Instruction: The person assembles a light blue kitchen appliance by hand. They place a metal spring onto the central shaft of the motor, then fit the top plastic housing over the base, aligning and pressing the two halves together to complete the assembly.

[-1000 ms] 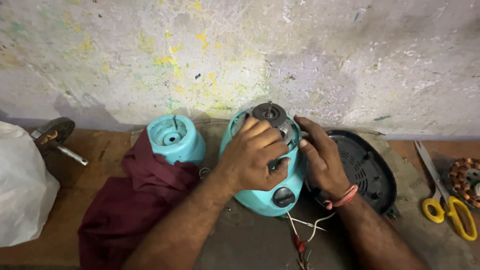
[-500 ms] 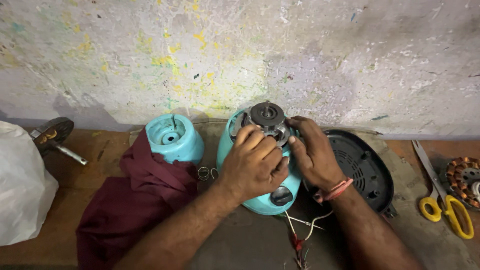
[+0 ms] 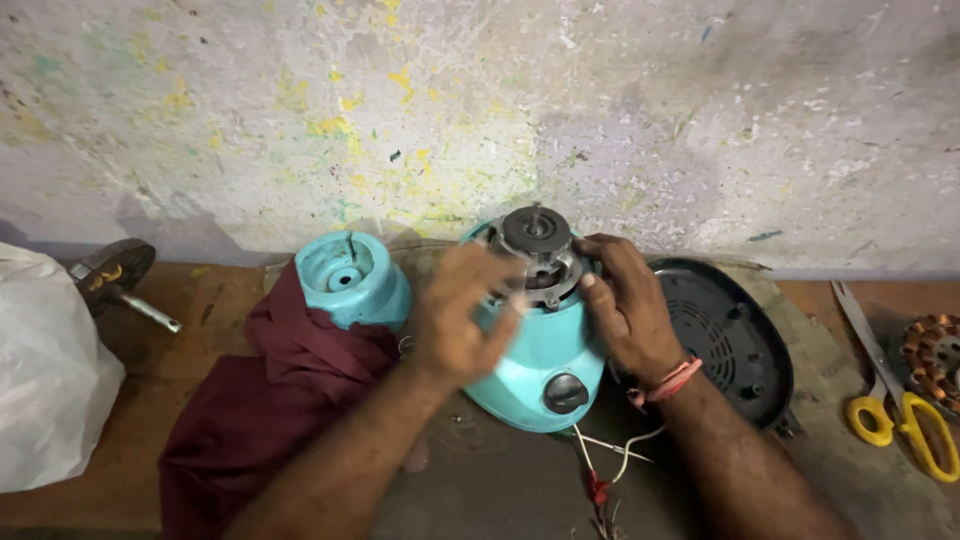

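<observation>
Left hand (image 3: 462, 318) newly blurred, motor (image 3: 537, 258) half-hidden

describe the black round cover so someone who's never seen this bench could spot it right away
Start at the turquoise appliance body that both hands grip in the middle of the bench. Just beyond the right hand, against the paint-flecked wall, lies the black round cover. Only it is black and slotted; the yellow-handled scissors lie further right.

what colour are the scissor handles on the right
Yellow; the scissor handles show best in the head view.
</observation>
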